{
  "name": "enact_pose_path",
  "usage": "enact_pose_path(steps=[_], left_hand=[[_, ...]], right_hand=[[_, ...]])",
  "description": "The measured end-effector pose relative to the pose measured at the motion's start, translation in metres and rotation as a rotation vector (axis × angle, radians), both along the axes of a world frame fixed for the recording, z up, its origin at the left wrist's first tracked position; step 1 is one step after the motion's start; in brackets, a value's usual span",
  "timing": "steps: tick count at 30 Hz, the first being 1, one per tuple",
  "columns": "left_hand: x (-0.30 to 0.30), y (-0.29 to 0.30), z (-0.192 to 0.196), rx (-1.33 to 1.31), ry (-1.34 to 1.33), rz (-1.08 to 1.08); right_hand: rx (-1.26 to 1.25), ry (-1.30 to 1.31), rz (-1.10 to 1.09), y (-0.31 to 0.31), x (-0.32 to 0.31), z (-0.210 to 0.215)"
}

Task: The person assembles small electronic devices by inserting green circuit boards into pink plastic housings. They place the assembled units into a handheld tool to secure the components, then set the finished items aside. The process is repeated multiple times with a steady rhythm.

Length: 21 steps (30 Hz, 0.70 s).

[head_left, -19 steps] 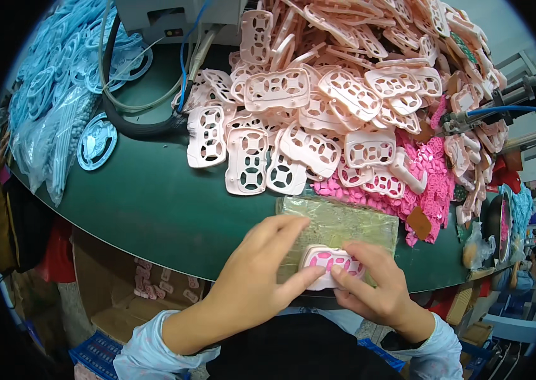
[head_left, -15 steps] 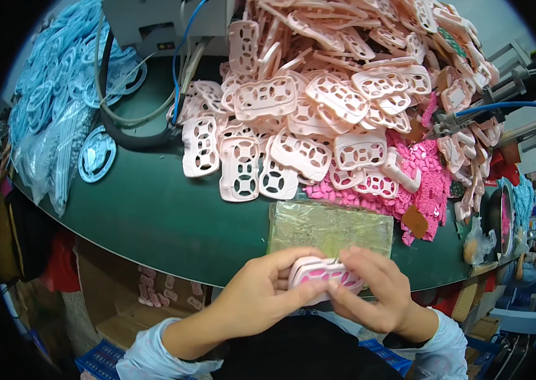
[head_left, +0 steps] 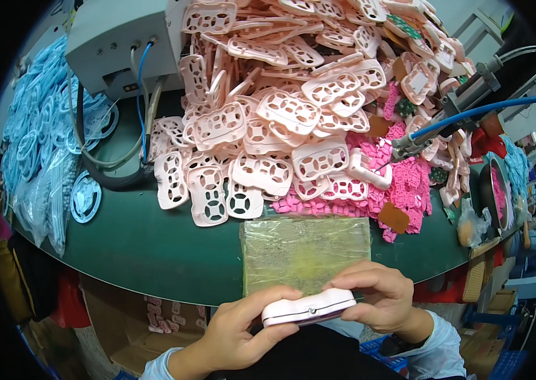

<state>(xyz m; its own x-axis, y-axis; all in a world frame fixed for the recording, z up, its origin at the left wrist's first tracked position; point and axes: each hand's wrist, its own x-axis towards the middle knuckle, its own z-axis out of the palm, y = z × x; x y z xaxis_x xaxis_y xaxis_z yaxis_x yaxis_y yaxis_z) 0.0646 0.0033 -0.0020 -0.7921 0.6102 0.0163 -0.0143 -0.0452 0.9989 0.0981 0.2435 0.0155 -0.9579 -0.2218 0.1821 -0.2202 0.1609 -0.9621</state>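
Note:
A pale pink plastic casing [head_left: 309, 308] is held edge-on in front of my body. It looks like two shells meeting at a dark seam, with a small metal piece showing on the edge. My left hand [head_left: 239, 332] grips its left end between thumb and fingers. At the other end, my right hand [head_left: 382, 297] closes its thumb and fingers on it. The buttoned face is turned out of sight. Just beyond my hands, a block wrapped in clear yellowish film [head_left: 306, 250] lies on the green table [head_left: 147, 259].
Pale pink shells with cut-outs [head_left: 287, 114] pile up at the back, beside bright pink button pieces [head_left: 410, 190]. Blue plastic parts [head_left: 27, 139] and a grey machine box [head_left: 122, 44] are at left. A metal arm with a blue hose [head_left: 471, 88] reaches in from the right.
The casing has been tipped so its side edge shows instead of its face with pink buttons. My hands have shifted to its two ends and moved lower in the view.

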Motion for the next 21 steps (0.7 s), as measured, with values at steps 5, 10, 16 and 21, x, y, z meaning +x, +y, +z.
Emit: enact_pose_path(steps=[5, 10, 16, 21], left_hand=[[0.003, 0.001, -0.003, 0.059, 0.033, -0.089], [0.008, 0.001, -0.012, 0.127, 0.022, -0.043], [0.015, 0.003, -0.013, 0.118, 0.04, -0.028], [0.011, 0.004, -0.007, 0.091, 0.027, -0.023]], right_hand=[[-0.035, 0.116, -0.022, -0.002, 0.002, -0.005], [-0.052, 0.006, 0.063, -0.001, 0.0, 0.0], [-0.172, -0.073, 0.08, -0.002, 0.005, -0.005], [-0.325, -0.231, 0.134, -0.001, 0.004, -0.001]])
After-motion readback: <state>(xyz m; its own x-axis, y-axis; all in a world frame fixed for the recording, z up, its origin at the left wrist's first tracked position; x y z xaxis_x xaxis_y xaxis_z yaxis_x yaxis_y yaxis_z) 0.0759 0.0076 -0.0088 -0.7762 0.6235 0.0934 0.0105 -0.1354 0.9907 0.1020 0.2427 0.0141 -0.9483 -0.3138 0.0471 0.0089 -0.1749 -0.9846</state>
